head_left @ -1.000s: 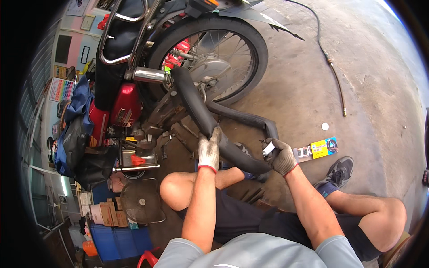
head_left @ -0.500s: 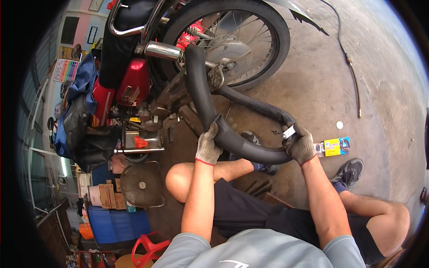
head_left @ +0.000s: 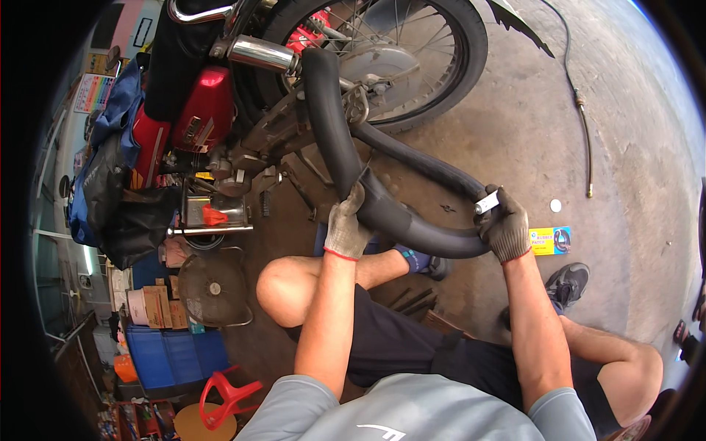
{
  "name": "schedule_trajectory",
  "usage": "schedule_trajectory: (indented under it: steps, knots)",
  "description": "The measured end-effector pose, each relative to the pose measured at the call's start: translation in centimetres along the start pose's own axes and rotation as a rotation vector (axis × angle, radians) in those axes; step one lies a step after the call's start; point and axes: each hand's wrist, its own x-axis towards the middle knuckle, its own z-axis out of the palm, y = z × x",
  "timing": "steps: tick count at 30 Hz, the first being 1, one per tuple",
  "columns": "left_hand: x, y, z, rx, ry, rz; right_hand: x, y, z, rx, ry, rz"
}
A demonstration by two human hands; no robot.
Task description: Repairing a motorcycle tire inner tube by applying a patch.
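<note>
- Head view: the person's left hand (head_left: 347,224), in a grey glove with a red hem, is closed round the black tube (head_left: 397,213), thumb on top
- Right hand (head_left: 506,224), gloved alike, has its fingers curled on a small white cylinder (head_left: 487,203); the tube's bend meets this hand, though I can't tell how firmly it is gripped
- That tube lies in front of the person's knees, one stretch rising to the chrome shock (head_left: 261,54), the other slanting up toward the wheel (head_left: 471,66)
- Just beyond the right hand, a yellow and blue packet (head_left: 550,240) rests on the floor (head_left: 625,213), a white disc (head_left: 555,206) near it
- Farther up on that side I see a hose (head_left: 585,140)
- Over on the left stands a red motorcycle (head_left: 202,110)
</note>
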Motion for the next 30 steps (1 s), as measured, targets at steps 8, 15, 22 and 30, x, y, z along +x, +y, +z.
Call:
schedule_trajectory:
  steps: [8,15,22,30]
  knots:
    - [1.2,-1.9,1.1,-0.183,0.020,0.047,-2.5,0.5,6.4,-0.271,-0.247,-0.114]
    - [1.6,-2.5,1.8,-0.205,0.058,0.101,-5.5,1.8,11.2,-1.050,-0.227,-0.456]
    - [0.9,-1.6,2.2,-0.192,0.093,0.123,-6.0,2.8,12.6,-1.272,-0.257,-0.554]
    - [0.5,-0.8,2.8,-0.269,0.088,0.113,-5.3,3.3,12.7,-1.454,-0.460,-0.818]
